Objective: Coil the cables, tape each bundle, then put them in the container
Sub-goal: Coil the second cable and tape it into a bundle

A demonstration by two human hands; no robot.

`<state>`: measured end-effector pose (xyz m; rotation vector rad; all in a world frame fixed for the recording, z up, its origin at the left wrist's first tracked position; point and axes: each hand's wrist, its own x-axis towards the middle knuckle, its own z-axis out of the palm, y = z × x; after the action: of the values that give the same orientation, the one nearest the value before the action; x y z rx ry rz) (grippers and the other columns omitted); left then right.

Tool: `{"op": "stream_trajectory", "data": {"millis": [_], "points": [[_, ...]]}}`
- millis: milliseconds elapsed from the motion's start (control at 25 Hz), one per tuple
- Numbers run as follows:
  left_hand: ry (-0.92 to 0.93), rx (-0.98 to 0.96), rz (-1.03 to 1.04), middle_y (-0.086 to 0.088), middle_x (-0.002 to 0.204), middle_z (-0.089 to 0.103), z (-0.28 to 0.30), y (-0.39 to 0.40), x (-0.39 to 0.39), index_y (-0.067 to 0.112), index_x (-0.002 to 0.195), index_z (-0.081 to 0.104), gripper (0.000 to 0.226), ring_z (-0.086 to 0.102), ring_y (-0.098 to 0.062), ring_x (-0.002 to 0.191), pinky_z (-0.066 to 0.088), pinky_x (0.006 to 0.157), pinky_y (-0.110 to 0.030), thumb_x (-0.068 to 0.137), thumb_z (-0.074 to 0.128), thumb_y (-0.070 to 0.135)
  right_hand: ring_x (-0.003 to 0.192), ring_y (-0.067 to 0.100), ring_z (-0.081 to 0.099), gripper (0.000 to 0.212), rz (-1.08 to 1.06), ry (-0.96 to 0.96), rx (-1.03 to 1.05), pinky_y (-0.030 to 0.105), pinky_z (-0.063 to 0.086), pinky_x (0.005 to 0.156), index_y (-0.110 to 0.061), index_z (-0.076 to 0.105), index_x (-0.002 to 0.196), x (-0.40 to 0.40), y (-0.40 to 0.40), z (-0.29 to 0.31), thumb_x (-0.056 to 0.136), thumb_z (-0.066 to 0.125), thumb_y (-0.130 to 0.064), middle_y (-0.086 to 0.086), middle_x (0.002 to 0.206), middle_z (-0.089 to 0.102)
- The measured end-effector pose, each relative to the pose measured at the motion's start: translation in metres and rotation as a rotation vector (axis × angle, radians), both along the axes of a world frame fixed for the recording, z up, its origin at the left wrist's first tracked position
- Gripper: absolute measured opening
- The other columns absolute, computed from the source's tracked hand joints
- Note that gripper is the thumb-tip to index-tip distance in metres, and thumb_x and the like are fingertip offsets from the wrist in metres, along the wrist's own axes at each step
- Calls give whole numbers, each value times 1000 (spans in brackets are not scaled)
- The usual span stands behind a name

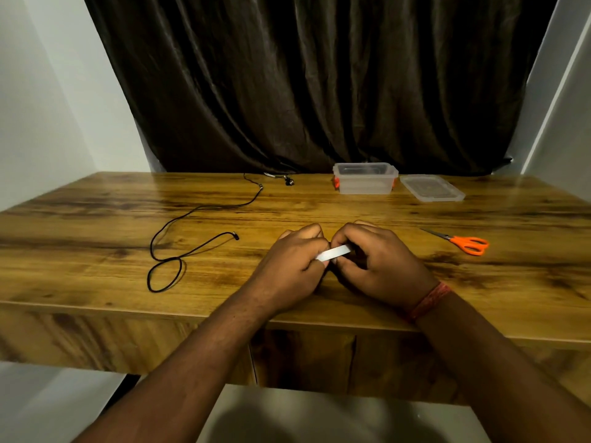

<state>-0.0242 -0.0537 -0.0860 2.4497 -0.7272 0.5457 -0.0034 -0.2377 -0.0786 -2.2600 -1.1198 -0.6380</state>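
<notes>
Both of my hands meet over the middle of the wooden table (96, 282). A white strip of tape (334, 252) stretches between my left hand (294, 263) and my right hand (380, 260), and both pinch it. What else the fingers hold is hidden. A long black cable (179, 225) lies loose and uncoiled on the left of the table, with one loop near the front and its far end by the curtain. A clear plastic container (364, 179) with orange clips stands open at the back, right of centre.
The container's clear lid (431, 188) lies flat just right of it. Orange-handled scissors (463, 243) rest on the right side of the table. A dark curtain (319, 75) hangs behind the table's far edge. White walls flank both sides.
</notes>
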Motion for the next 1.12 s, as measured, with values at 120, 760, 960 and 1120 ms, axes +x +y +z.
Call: {"op": "stream_trajectory", "data": {"millis": [120, 760, 960, 1120], "points": [[46, -56, -42, 6, 84, 46, -2, 2, 0, 27, 72, 49, 16, 49, -21, 79, 32, 70, -34, 87, 47, 24, 75, 4, 43, 12, -11, -7, -6, 11, 33, 67, -18, 59, 91, 0, -1, 0, 83, 66, -13, -9, 82, 52], [28, 20, -4, 4, 82, 45, 0, 1, -2, 26, 73, 48, 17, 43, -14, 77, 25, 71, -25, 87, 42, 20, 74, 2, 42, 12, 0, 1, -25, 9, 33, 67, -16, 60, 90, -1, -1, 1, 82, 67, -12, -7, 81, 54], [142, -122, -61, 4, 84, 47, -1, 3, 0, 29, 69, 52, 20, 48, -18, 82, 31, 71, -31, 87, 46, 25, 76, 7, 45, 10, -14, -14, -48, 12, 33, 67, -16, 59, 90, 0, -2, 1, 82, 64, -12, -6, 81, 55], [124, -105, -39, 7, 83, 46, -1, 1, -1, 32, 66, 50, 22, 48, -20, 83, 36, 70, -35, 85, 38, 34, 77, 7, 45, 10, -12, -17, -59, 14, 33, 67, -17, 59, 90, 2, -1, 0, 82, 63, -14, -8, 81, 53]]}}
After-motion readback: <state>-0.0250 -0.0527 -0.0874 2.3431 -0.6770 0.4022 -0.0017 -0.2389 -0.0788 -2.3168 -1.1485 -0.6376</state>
